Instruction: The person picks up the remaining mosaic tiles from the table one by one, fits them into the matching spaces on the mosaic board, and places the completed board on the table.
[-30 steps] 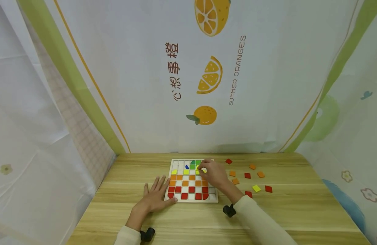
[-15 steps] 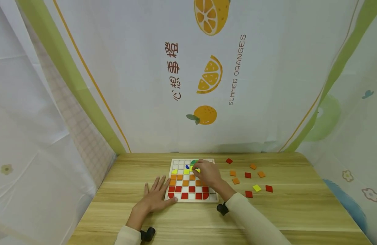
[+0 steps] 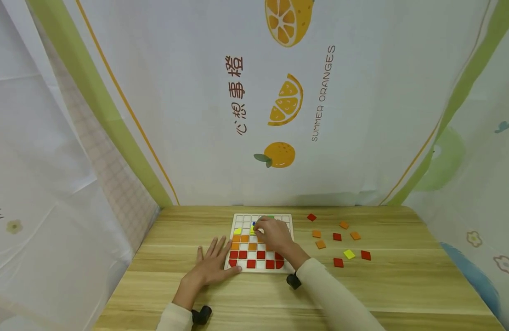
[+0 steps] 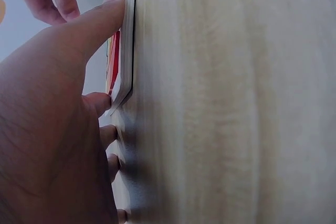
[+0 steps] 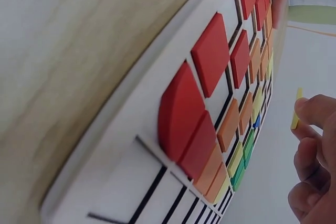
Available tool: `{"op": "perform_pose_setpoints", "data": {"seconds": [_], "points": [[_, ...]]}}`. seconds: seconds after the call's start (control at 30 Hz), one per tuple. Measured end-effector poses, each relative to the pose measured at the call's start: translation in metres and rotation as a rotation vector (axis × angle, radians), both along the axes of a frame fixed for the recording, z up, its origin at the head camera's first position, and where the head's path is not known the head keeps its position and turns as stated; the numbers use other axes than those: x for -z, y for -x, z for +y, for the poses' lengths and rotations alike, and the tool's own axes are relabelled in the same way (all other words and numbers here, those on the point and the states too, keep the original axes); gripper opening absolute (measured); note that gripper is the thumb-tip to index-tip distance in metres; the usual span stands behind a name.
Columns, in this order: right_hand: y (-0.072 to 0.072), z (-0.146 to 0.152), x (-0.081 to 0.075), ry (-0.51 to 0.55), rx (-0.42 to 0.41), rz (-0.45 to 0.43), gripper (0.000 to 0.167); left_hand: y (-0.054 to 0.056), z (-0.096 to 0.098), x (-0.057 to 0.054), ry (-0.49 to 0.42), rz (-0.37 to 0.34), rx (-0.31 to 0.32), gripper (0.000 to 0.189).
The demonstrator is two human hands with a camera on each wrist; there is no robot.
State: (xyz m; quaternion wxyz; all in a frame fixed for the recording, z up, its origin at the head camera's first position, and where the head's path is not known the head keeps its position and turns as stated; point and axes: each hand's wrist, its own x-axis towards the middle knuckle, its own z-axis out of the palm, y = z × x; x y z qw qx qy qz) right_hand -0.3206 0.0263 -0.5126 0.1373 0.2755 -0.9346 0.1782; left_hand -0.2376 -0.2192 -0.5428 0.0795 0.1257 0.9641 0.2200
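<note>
A white gridded board (image 3: pixel 258 270) lies on the table, its red, orange, yellow, green and blue tiles set in some of the squares. Over its upper middle is my right hand (image 3: pixel 276 236), pinching a small yellow tile (image 5: pixel 297 109) between thumb and finger, raised off the board in the right wrist view. Part of the green and yellow tiles is hidden behind this hand. At the board's left side my left hand (image 3: pixel 213 266) rests with fingers spread; its thumb (image 4: pixel 107 17) lies along the near edge. Close to the held tile sits a blue piece (image 3: pixel 253 224).
Right of the board, several loose square tiles are scattered on the wooden table (image 3: pixel 387 285): red (image 3: pixel 337 236), orange (image 3: pixel 344 225) and one yellow tile (image 3: pixel 349 254). A white curtain (image 3: pixel 188 138) with printed oranges hangs behind the table's far edge.
My right hand has moved left across the upper part of the board, covering more of the green tiles. The left hand stays at the board's edge. The head view has shifted slightly.
</note>
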Motion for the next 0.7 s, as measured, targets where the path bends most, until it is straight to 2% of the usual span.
{"op": "perform_pose_setpoints", "data": {"seconds": [0.07,0.27,0.4,0.6,0.7], "points": [[0.002,-0.003,0.001,-0.006,0.003,-0.008,0.008,-0.001,0.001,-0.004,0.004,-0.007,0.002,0.103],[0.005,-0.012,0.001,-0.029,0.012,-0.026,0.009,0.001,-0.001,0.003,-0.001,-0.005,0.0,0.104],[0.008,-0.018,0.002,-0.038,0.027,-0.044,0.011,-0.001,-0.001,-0.002,-0.013,0.009,0.012,0.103],[0.011,-0.024,0.008,-0.043,0.042,-0.048,0.011,-0.005,0.002,-0.012,-0.006,-0.012,0.009,0.1],[0.013,-0.027,0.011,-0.047,0.044,-0.045,0.012,-0.004,0.001,-0.01,0.009,-0.007,0.007,0.1]]}}
